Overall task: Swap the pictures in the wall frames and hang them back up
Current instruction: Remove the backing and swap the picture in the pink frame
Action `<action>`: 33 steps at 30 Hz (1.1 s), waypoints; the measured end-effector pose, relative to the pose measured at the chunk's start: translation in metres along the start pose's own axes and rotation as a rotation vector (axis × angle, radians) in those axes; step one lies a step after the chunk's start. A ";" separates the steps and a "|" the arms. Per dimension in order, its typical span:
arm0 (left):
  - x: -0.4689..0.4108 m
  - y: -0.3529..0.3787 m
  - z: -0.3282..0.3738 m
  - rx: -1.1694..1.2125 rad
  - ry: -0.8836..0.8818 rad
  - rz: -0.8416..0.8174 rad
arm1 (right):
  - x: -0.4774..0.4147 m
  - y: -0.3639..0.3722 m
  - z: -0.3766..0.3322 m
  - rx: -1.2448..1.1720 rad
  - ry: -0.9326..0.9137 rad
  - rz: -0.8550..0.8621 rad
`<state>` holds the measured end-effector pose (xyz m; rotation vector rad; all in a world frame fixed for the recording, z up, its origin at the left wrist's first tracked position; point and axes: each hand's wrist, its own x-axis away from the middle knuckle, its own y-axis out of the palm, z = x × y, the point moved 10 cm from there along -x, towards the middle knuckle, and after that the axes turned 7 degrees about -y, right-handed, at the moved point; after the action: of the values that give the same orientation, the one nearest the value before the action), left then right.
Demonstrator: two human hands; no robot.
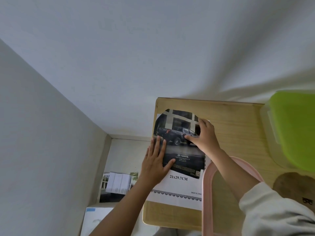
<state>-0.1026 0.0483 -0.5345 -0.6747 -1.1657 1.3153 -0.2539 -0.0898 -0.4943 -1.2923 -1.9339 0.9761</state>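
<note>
A dark truck picture [180, 133] with a Toyota logo lies on a white insert sheet [177, 189] printed "21x29.7CM", both on a light wooden table [238, 130]. My left hand [156, 160] rests flat on the picture's left edge, fingers spread. My right hand [204, 135] presses on its upper right part, fingers bent over the corner, thumb on the truck. A pink frame [207, 193] lies along the sheet's right side, under my right forearm. On the floor to the left lies another picture [117, 188] with a building.
A green-lidded plastic box [294, 128] stands at the table's right. A white wall fills the upper view and a second wall the left. A white and blue sheet [97, 218] lies on the floor below the other picture.
</note>
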 end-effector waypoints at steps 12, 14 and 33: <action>-0.001 0.001 -0.002 -0.016 -0.008 0.016 | 0.034 -0.009 0.019 -0.488 0.165 0.075; -0.001 0.001 -0.002 -0.015 -0.006 0.018 | 0.043 -0.007 0.022 -0.552 0.207 0.073; 0.021 -0.088 0.126 1.140 -0.011 -0.002 | 0.100 -0.080 -0.031 -1.156 0.053 -0.012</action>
<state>-0.1884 0.0225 -0.4077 0.1752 -0.2726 1.6956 -0.3018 -0.0092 -0.4023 -1.8121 -2.5234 -0.3263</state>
